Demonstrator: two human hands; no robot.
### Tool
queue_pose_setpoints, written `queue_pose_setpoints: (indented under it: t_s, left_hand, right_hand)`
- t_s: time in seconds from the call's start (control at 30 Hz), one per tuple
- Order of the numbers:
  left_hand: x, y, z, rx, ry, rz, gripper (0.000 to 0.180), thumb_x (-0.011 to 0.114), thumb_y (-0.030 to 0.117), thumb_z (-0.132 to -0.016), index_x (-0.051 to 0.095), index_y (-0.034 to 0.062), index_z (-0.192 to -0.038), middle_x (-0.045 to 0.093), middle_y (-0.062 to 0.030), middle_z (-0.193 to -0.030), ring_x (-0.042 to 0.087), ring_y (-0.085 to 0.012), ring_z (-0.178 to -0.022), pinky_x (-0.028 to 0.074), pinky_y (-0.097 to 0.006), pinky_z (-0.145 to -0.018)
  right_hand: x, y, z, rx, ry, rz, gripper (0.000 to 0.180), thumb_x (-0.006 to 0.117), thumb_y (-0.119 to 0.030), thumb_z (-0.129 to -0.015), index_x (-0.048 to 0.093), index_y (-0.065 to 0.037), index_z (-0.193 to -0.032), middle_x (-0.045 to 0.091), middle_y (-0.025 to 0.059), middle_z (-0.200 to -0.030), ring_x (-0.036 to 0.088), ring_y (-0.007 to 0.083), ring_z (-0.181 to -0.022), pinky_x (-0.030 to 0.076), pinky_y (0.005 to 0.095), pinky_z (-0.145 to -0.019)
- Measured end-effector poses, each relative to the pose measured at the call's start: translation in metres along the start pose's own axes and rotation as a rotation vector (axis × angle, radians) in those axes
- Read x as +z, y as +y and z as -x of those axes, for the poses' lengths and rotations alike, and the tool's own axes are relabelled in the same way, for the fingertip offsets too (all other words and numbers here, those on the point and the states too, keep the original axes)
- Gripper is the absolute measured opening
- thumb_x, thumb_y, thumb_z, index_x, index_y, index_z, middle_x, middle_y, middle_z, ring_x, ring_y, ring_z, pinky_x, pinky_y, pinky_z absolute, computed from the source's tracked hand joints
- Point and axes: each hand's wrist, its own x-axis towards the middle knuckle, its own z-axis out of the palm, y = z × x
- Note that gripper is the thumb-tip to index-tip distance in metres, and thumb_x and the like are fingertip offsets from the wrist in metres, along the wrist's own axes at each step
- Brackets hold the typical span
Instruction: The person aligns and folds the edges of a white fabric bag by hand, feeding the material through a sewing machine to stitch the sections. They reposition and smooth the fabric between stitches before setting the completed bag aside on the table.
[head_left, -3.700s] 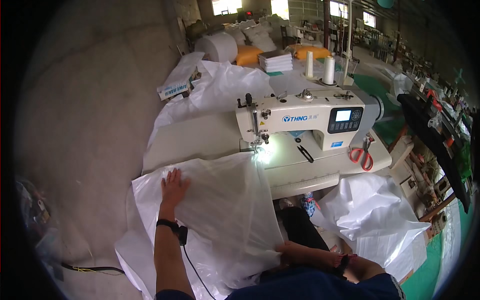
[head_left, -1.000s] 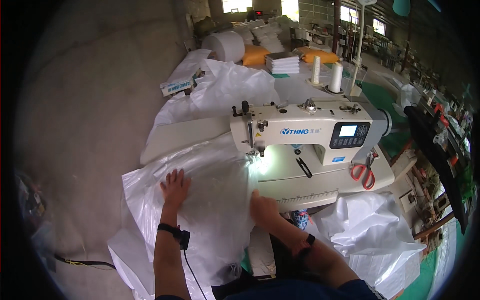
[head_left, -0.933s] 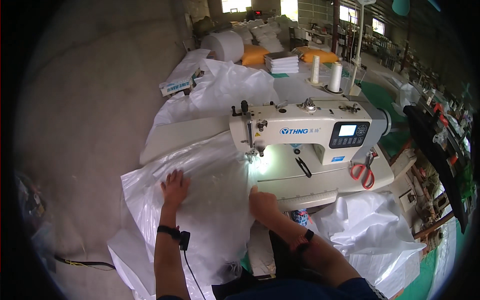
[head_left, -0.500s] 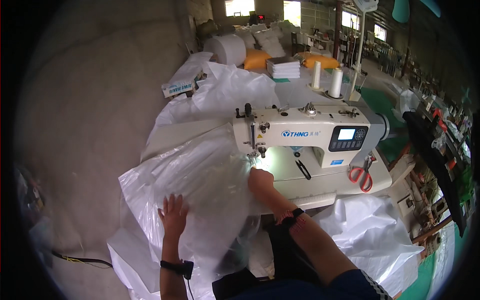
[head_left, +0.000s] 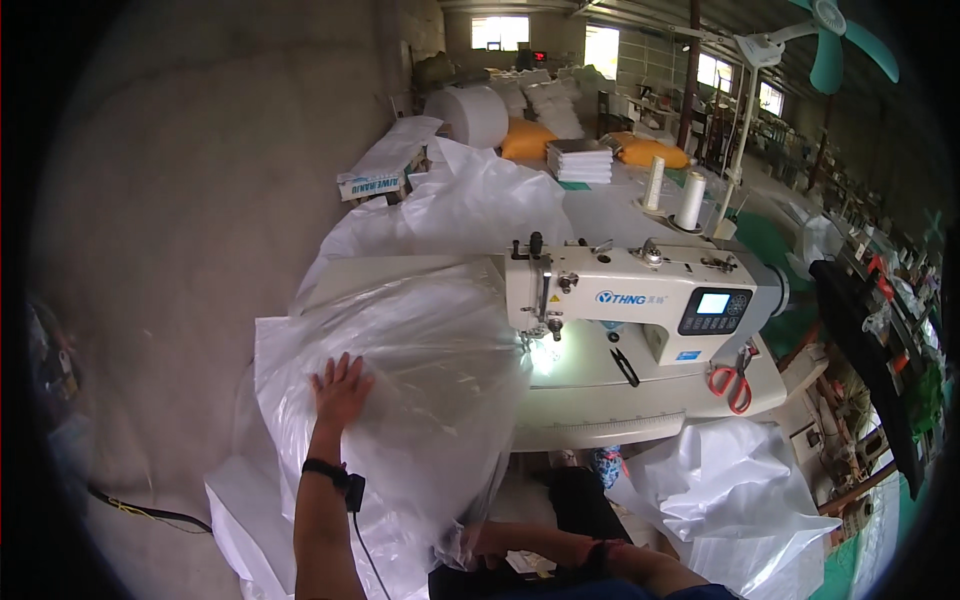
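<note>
A large sheet of translucent white plastic [head_left: 430,390] lies over the left part of the sewing machine table and drapes down toward me. Its right edge reaches the lit needle area of the white sewing machine [head_left: 625,290]. Spread flat on the left part of the sheet is my left hand [head_left: 342,390], fingers apart. Low in the picture, close to my body, my right hand [head_left: 468,543] is at the sheet's near edge, where the film bunches. Its fingers are partly covered by the film but look closed on it.
Black thread snips [head_left: 625,367] and red-handled scissors [head_left: 738,388] lie on the machine bed. Two thread cones [head_left: 690,202] stand behind. More white sheeting [head_left: 725,485] hangs at the right; another heap [head_left: 490,195] lies beyond the machine. A fan [head_left: 828,45] is at upper right.
My right hand has left the needle area and come down toward my body, to the sheet's near edge. My left hand stays flat on the sheet. The whole view has shifted slightly.
</note>
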Motion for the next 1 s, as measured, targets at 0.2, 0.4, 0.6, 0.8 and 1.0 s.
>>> queue_pose_setpoints:
  t_s: [0.2, 0.4, 0.6, 0.8, 1.0]
  left_hand:
    - [0.000, -0.007, -0.031, 0.047, 0.006, 0.021, 0.061, 0.038, 0.056, -0.090, 0.035, 0.0225, -0.141, 0.026, -0.0035, -0.151, 0.018, -0.0293, -0.140, 0.007, -0.059, -0.110]
    - [0.005, -0.016, -0.054, 0.104, 0.024, -0.013, 0.061, 0.039, 0.056, -0.089, 0.036, 0.0229, -0.141, 0.026, -0.0033, -0.150, 0.019, -0.0288, -0.140, 0.008, -0.057, -0.110]
    - [0.002, -0.020, -0.062, 0.110, -0.002, 0.026, 0.062, 0.042, 0.056, -0.088, 0.038, 0.0219, -0.140, 0.028, -0.0030, -0.150, 0.020, -0.0279, -0.140, 0.009, -0.056, -0.110]
    - [-0.004, -0.016, -0.064, 0.127, -0.019, 0.027, 0.060, 0.045, 0.051, -0.088, 0.040, 0.0204, -0.139, 0.030, -0.0029, -0.149, 0.021, -0.0272, -0.139, 0.011, -0.053, -0.112]
    - [-0.006, -0.011, -0.059, 0.026, 0.031, -0.109, 0.058, 0.045, 0.050, -0.089, 0.041, 0.0170, -0.137, 0.033, -0.0090, -0.146, 0.029, -0.0336, -0.134, 0.018, -0.055, -0.109]
  right_hand:
    - [-0.007, -0.070, -0.010, -0.456, 0.869, 0.679, 0.047, 0.062, -0.043, -0.080, 0.061, -0.009, -0.113, 0.066, 0.0084, -0.091, 0.064, 0.0181, -0.076, 0.050, 0.0349, -0.066]
    - [0.016, -0.113, 0.010, -0.704, 0.564, 1.244, 0.042, 0.049, -0.024, -0.086, 0.049, -0.010, -0.125, 0.053, 0.0080, -0.121, 0.052, 0.0166, -0.109, 0.046, 0.0405, -0.086]
    - [-0.038, -0.083, -0.016, -0.932, 1.427, 1.397, 0.043, 0.050, -0.016, -0.083, 0.048, -0.007, -0.124, 0.060, 0.0096, -0.100, 0.058, 0.0218, -0.089, 0.046, 0.0403, -0.082]
    - [0.019, -0.007, 0.070, -0.353, 0.801, 1.285, 0.015, 0.056, -0.017, -0.076, 0.058, -0.008, -0.088, 0.055, 0.0063, -0.079, 0.057, 0.0221, -0.086, 0.042, 0.0391, -0.077]
    - [0.071, 0.077, 0.128, -0.277, 0.667, 1.206, 0.028, 0.055, -0.028, -0.079, 0.060, -0.009, -0.099, 0.060, 0.0095, -0.089, 0.058, 0.0265, -0.091, 0.043, 0.0394, -0.081]
